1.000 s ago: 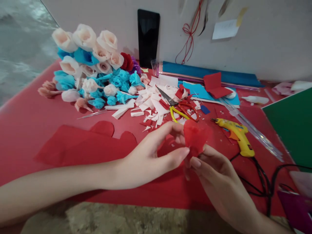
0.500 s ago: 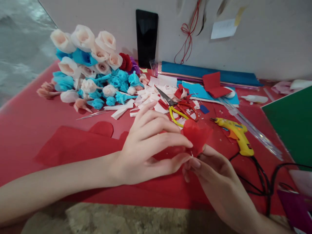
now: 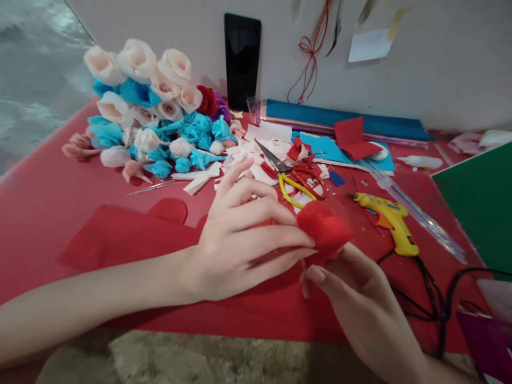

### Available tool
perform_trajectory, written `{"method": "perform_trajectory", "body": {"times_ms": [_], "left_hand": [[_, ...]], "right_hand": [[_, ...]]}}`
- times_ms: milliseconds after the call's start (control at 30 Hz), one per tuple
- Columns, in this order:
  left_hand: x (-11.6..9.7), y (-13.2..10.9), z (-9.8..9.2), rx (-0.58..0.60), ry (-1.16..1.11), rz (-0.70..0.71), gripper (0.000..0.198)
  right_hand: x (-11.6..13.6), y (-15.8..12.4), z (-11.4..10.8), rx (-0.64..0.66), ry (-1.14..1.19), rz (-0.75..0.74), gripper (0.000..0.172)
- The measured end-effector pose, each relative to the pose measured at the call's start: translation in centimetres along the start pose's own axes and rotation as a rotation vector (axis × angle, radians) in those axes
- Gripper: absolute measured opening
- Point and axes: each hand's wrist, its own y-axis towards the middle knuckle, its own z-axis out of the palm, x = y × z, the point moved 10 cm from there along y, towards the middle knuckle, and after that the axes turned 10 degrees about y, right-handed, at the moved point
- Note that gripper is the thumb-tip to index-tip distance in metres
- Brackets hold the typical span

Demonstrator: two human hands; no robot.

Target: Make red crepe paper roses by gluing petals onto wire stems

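Note:
A small red paper flower [image 3: 326,229] is held between both my hands above the red table cover [image 3: 48,197]. My left hand [image 3: 240,234] reaches in from the left, thumb and forefinger pinched on the flower's lower edge, the other fingers fanned out. My right hand [image 3: 356,288] comes up from below right, its fingers curled round the flower's base. Cut red paper petals [image 3: 132,234] lie flat just left of my left hand.
A heap of pink, white and blue paper flowers [image 3: 152,117] fills the back left. Scissors [image 3: 296,178] lie among white paper scraps. A yellow glue gun [image 3: 390,218] with a black cord sits to the right. A green sheet [image 3: 480,202] is at far right, a dark phone [image 3: 242,58] against the wall.
My left hand's fingers have closed onto the flower and spread over it. The flower has tipped over toward the right and looks rounder.

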Motion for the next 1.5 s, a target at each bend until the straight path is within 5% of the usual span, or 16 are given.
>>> {"method": "perform_trajectory", "body": {"times_ms": [733,1267,1500], "left_hand": [[0.9,-0.3,1.2,0.084,-0.324,-0.148,0.016],[-1.0,0.0,0.4,0.045,-0.052,0.074,0.01],[-0.5,-0.5,0.3,-0.026,-0.15,0.011,0.009]], "right_hand": [[1.3,0.5,-0.8,-0.067,0.003,-0.031,0.004],[0.5,0.5,0.5,0.024,0.073,-0.05,0.01],[0.6,0.5,0.0,-0.013,0.047,-0.044,0.006]]}}
